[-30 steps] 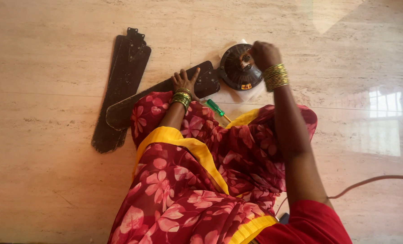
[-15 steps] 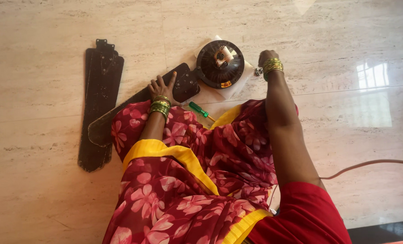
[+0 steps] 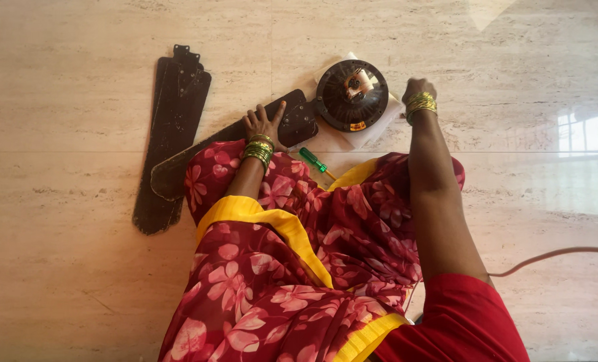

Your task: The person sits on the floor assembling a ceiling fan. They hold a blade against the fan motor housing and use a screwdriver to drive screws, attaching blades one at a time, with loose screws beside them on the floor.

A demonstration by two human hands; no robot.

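I sit on a marble floor in a red flowered garment. My left hand (image 3: pixel 264 125) lies flat with fingers spread on a dark brown fan blade (image 3: pixel 297 119), which reaches up to the round dark fan motor (image 3: pixel 350 95). My right hand (image 3: pixel 417 90) is down at the floor just right of the motor, fingers curled under. Whether it holds anything is hidden. A green-handled screwdriver (image 3: pixel 312 159) lies on the floor between my arms, below the motor.
The motor rests on a white sheet (image 3: pixel 359 139). More dark fan blades (image 3: pixel 175 127) lie stacked at the left. An orange cable (image 3: pixel 554 255) runs across the floor at the right. My lap fills the lower middle.
My right hand has left the top of the motor and moved down to the floor on its right. My left hand has stayed on the blade. The view has shifted.
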